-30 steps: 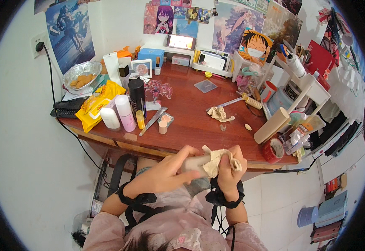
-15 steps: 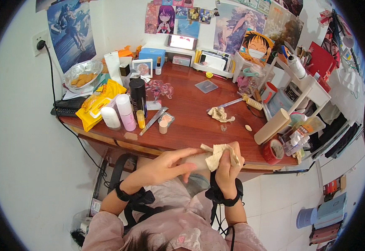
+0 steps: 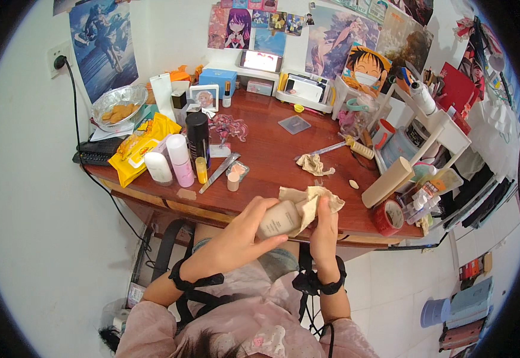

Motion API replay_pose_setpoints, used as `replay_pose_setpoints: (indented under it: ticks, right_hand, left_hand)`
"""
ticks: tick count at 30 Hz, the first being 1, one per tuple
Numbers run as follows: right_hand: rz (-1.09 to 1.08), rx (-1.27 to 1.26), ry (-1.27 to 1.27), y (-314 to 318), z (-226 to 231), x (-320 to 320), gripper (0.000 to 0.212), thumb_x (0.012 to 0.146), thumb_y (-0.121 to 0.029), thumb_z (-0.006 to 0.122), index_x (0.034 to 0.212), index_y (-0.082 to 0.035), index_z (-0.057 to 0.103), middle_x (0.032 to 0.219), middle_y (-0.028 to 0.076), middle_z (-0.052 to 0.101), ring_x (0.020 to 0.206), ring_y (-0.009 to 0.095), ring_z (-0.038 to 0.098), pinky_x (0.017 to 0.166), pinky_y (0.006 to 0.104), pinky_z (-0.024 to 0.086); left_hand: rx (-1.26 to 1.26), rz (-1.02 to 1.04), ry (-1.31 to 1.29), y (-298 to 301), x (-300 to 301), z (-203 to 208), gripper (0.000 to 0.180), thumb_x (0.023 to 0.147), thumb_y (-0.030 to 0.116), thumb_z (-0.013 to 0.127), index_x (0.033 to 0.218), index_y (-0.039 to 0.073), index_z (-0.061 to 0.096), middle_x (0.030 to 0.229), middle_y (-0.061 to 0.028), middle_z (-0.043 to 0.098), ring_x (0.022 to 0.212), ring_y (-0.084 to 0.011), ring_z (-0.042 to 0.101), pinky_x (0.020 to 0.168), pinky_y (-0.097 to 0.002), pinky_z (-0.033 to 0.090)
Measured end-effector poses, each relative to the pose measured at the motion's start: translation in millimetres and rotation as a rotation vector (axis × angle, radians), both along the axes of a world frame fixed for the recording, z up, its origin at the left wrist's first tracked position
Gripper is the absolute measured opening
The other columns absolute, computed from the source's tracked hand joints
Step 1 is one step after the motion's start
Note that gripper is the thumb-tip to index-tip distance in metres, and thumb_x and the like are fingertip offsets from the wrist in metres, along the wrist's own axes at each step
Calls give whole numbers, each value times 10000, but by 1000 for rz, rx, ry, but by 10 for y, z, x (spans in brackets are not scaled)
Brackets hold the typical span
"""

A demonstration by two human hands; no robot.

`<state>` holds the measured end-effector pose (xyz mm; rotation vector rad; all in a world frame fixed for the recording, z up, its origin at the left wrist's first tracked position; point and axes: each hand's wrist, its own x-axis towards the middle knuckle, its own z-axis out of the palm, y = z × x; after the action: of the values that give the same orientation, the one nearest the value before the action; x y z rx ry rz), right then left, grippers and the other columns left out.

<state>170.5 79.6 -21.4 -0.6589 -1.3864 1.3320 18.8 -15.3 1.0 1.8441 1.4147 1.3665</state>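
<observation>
Beige bottle getting a wipe over the desk edge

Your left hand [image 3: 245, 230] grips the beige bottle [image 3: 279, 219], long axis pointing up-right into the tissue [image 3: 310, 200] your right hand [image 3: 324, 230] pinches against it.

We are raising both forearms from the lower edge, each banded by a black wrist strap. Our left hand [image 3: 236, 238] is curling its fingers and thumb in a closed grip. Our right hand [image 3: 324, 230] is standing upright just beside it, fingers pinching shut.
</observation>
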Motion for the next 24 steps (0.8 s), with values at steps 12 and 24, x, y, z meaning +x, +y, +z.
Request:
replay_pose_setpoints:
  ticks: [12,24]
  right_hand:
    - [319,263,-221,-123,139,32,491,1017,-381,345,1289,18,436,1168,112,550,1064,183,511,924,305,400]
    - [518,67,142,-78,119,-73,415,979,-304,487,1262,-2,453,1275,161,550,1112,165,539,956,316,431]
  left_hand:
    - [-117,-33,-284,-40,-59,41,640,810,53,700,1343,25,345,1254,-109,500,1157,-157,486,966,-309,410]
    - [51,-156,70,8,21,22,663,876,3,510,1477,119,257,1344,-201,394,1232,-387,431,1003,-390,382]
